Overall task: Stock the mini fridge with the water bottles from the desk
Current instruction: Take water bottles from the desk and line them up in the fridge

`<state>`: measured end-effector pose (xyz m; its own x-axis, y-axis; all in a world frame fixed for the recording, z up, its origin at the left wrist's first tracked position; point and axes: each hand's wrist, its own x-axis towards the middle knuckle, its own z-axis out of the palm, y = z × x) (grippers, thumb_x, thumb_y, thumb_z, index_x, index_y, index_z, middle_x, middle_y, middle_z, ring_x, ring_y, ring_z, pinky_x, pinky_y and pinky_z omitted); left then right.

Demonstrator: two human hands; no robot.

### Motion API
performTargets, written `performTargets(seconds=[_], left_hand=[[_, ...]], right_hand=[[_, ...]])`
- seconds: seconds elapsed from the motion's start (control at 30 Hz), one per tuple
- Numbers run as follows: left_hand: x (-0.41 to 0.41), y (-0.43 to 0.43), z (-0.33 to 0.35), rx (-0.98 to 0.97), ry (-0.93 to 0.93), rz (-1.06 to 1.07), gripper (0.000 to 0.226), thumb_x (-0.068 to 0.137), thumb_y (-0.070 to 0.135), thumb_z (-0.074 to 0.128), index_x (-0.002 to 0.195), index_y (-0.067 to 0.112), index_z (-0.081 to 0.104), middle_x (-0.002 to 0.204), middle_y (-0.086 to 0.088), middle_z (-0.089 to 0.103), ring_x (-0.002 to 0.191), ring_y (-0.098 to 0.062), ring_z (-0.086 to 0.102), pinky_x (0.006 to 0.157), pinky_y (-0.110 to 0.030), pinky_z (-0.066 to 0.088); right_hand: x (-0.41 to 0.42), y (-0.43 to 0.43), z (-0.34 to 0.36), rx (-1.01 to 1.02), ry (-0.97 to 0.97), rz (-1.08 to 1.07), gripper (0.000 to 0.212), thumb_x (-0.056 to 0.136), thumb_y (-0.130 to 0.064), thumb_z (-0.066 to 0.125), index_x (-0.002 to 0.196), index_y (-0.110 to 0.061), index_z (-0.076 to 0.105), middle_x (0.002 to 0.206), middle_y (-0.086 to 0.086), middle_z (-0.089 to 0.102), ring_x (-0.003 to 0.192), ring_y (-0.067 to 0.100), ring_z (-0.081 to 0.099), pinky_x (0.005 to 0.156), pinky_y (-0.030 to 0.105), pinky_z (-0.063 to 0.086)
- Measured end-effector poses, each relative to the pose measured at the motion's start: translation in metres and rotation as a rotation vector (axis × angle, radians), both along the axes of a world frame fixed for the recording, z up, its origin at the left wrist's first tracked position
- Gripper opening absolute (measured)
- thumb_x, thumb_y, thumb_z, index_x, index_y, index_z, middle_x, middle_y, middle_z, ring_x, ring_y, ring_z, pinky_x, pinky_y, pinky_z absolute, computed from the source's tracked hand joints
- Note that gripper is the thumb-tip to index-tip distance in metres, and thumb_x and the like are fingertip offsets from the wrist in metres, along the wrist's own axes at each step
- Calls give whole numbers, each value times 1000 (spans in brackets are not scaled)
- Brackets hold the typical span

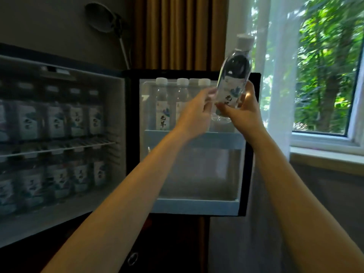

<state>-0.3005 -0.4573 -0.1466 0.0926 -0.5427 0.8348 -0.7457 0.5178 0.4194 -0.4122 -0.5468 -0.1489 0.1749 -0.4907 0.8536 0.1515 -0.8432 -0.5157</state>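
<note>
Mini fridge (pixel 115 107) stands open, cavity at 9 o'clock, door (pixel 254 134) swung wide at centre. One water bottle (pixel 233 79) is in the air just before the door's upper rack (pixel 216 139), tilted with its white cap toward 1 o'clock. Right hand (pixel 244 115) has its fingers curled round the bottle's lower part and carries it. Left hand (pixel 197 112) reaches in from 8 o'clock, fingers at the bottle's left side and apparently touching. Blur hides whether they grip or only steady it, so I cannot tell. Upper rack already carries a row of capped bottles (pixel 162 104) standing upright. The spot at its 3 o'clock end, under the held bottle, is hidden by the hands. Lower rack (pixel 197 206) shows no bottles that I can make out. Inside the cavity, the top shelf row (pixel 56 121) and the bottom row (pixel 59 180) both look packed, though dim and blurred. Surface with the remaining stock is out of view. Window (pixel 325 75) at 3 o'clock, curtain (pixel 177 32) at 12. Judgement: stocking is well along, with the cavity shelves done and the door's upper rack nearly filled. This bottle is yet to be seated, the lower rack perhaps to follow.
</note>
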Motion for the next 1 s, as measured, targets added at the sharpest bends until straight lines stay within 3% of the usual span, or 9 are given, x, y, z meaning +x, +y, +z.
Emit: performTargets(seconds=[0.13, 0.27, 0.4, 0.57, 0.67, 0.83, 1.0], left_hand=[[3, -22, -12, 172, -162, 58, 49, 98, 6, 35, 146, 14, 27, 148, -10, 37, 136, -23, 35, 111, -33, 31], [8, -32, -21, 255, -156, 76, 54, 97, 3, 34, 148, 18, 21, 150, -9, 33, 136, -23, 34, 107, -30, 31], [17, -35, -28, 275, -158, 102, 53, 97, 5, 35, 147, 19, 23, 147, -7, 38, 134, -23, 37, 104, -29, 34], [17, -34, -33, 244, -194, 91, 48, 98, 5, 34, 145, 14, 29, 144, -7, 42, 133, -21, 38, 101, -22, 31], [19, -35, -37, 240, -207, 83, 46, 98, 6, 34, 144, 13, 31, 145, -6, 42, 134, -19, 37, 104, -22, 30], [23, -35, -42, 227, -188, 58, 43, 97, 5, 36, 140, 12, 38, 138, -6, 50, 129, -18, 44, 107, -28, 36], [24, -32, -44, 218, -169, 44, 41, 97, 4, 37, 138, 11, 41, 136, -6, 51, 126, -16, 46, 104, -23, 36]], right_hand=[[0, -28, 0, 76, 7, -15, 69, 73, -12, 77, 129, -19, 38, 112, 4, 63, 101, 19, 64, 84, 47, 55], [3, -38, -8, 87, 130, -83, 73, 74, -17, 77, 134, -20, 35, 115, 5, 63, 100, 20, 64, 80, 26, 54], [5, -40, -9, 45, 290, -157, 86, 78, -22, 74, 145, -22, 21, 124, 6, 57, 107, 20, 60, 79, 19, 46], [6, -38, -15, 81, 381, -223, 95, 83, -20, 69, 150, -20, 0, 141, 8, 43, 120, 26, 51, 92, 29, 44], [8, -37, -16, 86, 422, -249, 100, 83, -21, 68, 149, -21, -6, 143, 8, 42, 121, 28, 52, 99, 44, 45], [7, -32, -17, 85, 501, -343, 100, 84, -25, 67, 148, -15, -10, 144, 10, 41, 120, 30, 52, 87, 30, 40], [8, -29, -17, 76, 530, -433, 102, 84, -28, 66, 148, -13, -12, 141, 13, 45, 115, 32, 55, 83, 30, 40]])
